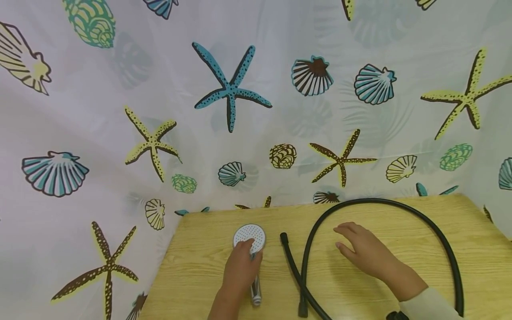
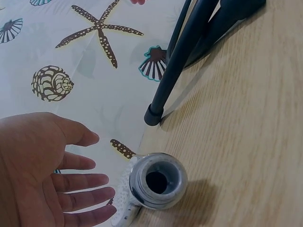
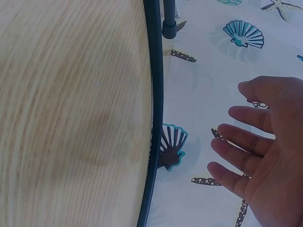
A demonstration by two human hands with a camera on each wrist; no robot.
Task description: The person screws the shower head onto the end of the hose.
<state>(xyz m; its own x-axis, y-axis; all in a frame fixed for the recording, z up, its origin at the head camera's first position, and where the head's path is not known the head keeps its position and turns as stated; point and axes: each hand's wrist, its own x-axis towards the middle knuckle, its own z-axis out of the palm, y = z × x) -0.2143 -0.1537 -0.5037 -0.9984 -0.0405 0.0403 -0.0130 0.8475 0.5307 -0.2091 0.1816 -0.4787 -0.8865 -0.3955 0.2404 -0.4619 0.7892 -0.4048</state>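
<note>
A shower head (image 1: 249, 232) with a round white spray face and a chrome handle lies on the wooden table. Over it hovers my left hand (image 1: 241, 265), overlapping its neck in the head view. In the left wrist view, the fingers of that hand (image 2: 45, 172) are spread and straight beside the handle's threaded end (image 2: 178, 182). A black shower hose (image 1: 443, 233) lies in a wide loop, its two ends crossing near the shower head. My right hand (image 1: 365, 249) is held above the loop. Its fingers (image 3: 241, 139) are extended, with nothing between them.
The wooden table (image 1: 200, 249) reaches back to a white curtain (image 1: 256, 26) printed with starfish and shells, which also hangs at both sides. A small dark object (image 1: 396, 316) shows at the bottom edge by the right sleeve (image 1: 430, 306).
</note>
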